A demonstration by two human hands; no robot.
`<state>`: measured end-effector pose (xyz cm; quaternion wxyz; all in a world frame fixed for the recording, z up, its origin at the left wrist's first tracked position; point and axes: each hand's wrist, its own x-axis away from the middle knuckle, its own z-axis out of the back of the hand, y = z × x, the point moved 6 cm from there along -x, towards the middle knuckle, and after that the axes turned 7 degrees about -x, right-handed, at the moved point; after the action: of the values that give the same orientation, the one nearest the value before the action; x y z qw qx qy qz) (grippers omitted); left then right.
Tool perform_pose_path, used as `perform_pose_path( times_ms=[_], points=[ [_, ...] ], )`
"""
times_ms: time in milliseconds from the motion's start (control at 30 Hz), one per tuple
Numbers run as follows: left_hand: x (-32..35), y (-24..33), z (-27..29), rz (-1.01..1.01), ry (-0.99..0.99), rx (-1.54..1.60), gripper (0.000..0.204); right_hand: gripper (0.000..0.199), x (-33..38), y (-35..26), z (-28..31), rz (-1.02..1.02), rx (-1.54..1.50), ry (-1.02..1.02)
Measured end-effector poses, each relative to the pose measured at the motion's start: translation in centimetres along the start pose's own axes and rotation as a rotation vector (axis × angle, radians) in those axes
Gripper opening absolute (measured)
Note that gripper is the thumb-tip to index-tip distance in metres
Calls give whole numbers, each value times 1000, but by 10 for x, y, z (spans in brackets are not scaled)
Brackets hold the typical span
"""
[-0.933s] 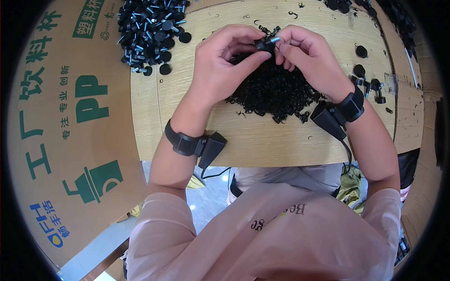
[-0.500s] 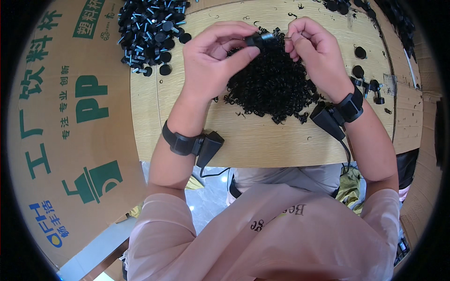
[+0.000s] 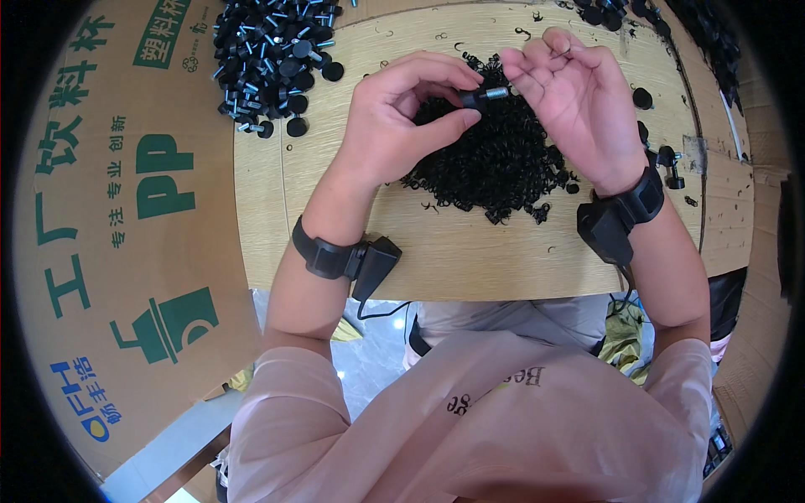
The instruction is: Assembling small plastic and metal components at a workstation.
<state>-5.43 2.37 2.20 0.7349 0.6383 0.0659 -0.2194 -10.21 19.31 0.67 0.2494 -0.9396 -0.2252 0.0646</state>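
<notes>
Between the thumb and fingers of my left hand (image 3: 411, 113) is a levelling foot (image 3: 475, 100), a round black head with a silver threaded stud. Its stud points right, over a heap of small black curled clips (image 3: 482, 163). To the right of the stud and apart from it, my right hand (image 3: 579, 105) is raised with the palm turned up. Its thumb and a fingertip meet at the top in a pinch; whatever is between them is too small to make out.
A large pile of black-headed levelling feet (image 3: 281, 63) lies at the far left of the wooden table (image 3: 470, 260). Several more feet (image 3: 668, 157) lie by the right edge. Loose clips are scattered about. A printed cardboard sheet (image 3: 159, 251) borders the left side.
My right hand has turned palm up and drawn away from the stud. My left hand has shifted slightly right and nearer, still holding the levelling foot, whose stud now shows plainly.
</notes>
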Motion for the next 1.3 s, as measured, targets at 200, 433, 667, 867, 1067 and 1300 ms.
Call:
perform_pose_path(
  times_ms=[200,433,667,867,1067,1300],
  points=[
    [2,6,-5,-47,-26,-8,33,14,-2,-8,4,-147,-119,-371],
    [1,7,3,-103,78,7,32,24,4,-3,-7,247,848,-196],
    [1,6,1,-103,26,-47,34,23,7,10,-6,138,919,-248],
    [1,4,1,-35,74,-37,30,15,9,7,-5,111,1034,-185],
    [0,7,2,-74,115,-97,29,13,5,5,3,94,892,-188],
    [0,7,20,-127,188,-101,30,25,-12,-65,7,366,680,-206]
  ],
)
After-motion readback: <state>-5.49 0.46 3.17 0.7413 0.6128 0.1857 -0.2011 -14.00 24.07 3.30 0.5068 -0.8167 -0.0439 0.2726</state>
